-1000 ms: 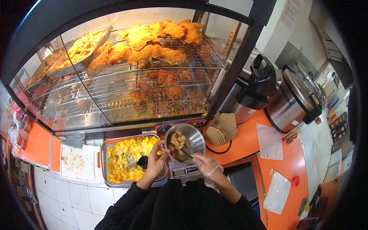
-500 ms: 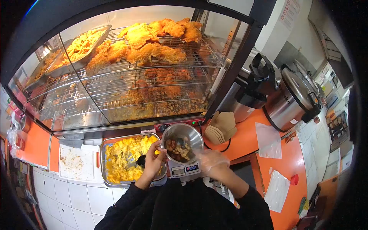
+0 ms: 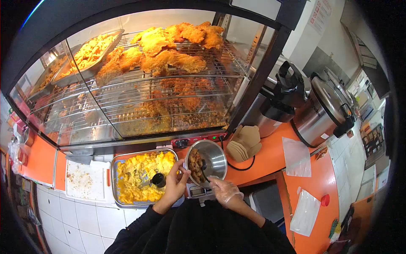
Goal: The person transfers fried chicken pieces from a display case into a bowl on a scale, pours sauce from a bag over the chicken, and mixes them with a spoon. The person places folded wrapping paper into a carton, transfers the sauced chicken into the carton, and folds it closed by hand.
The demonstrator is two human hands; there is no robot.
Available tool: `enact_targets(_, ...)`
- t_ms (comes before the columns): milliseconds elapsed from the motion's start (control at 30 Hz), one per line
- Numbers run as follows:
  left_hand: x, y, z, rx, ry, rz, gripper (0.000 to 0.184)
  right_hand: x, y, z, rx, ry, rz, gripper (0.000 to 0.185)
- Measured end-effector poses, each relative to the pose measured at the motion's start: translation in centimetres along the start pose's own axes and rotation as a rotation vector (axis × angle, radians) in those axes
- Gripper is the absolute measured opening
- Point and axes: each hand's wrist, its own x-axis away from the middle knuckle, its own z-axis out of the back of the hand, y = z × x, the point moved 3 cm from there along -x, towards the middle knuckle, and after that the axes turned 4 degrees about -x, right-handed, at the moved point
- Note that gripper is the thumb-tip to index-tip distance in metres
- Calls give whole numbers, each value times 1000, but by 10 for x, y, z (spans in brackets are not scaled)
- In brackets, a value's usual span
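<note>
My left hand [image 3: 174, 186] grips the left rim of a metal bowl [image 3: 218, 158], thumb and fingers closed on it. Brown, chunky food [image 3: 195, 165] lies along the bowl's left side. My right hand [image 3: 226, 192], in a clear plastic glove, is closed at the bowl's near edge on a thin black spoon [image 3: 204, 166] that reaches down into the food. The bowl is tilted over a small white digital scale [image 3: 197, 191], which it partly hides. Left of my left hand is a metal tray [image 3: 113, 186] of yellow scrambled egg [image 3: 135, 173], with a black-handled utensil [image 3: 159, 180] in it.
A glass warming cabinet [image 3: 139, 142] with fried pieces on racks stands behind. Right of the bowl are stacked cardboard containers [image 3: 244, 144] and a steel cooker [image 3: 319, 112]. Plastic bags [image 3: 305, 213] and a red cap [image 3: 325, 200] lie on the orange counter; a white board [image 3: 84, 182] is far left.
The bowl has shifted slightly right and tilted, and its food has gathered on the left. My gloved right hand, blurred before, has come to the bowl's near edge with the spoon.
</note>
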Motion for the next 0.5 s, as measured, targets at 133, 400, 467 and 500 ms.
enact_targets(133,2,14,-5,36,-23,20,38,-11,-4,-5,-64,2,-57,34)
enact_targets(400,-1,8,5,68,54,52,37,-15,11,9,-139,-46,-128,35)
enact_targets(467,1,1,5,97,61,76,38,-16,-5,27,-145,-61,-194,35)
enact_targets(500,0,-1,5,112,65,83,38,-17,-8,33,-147,-66,-222,36)
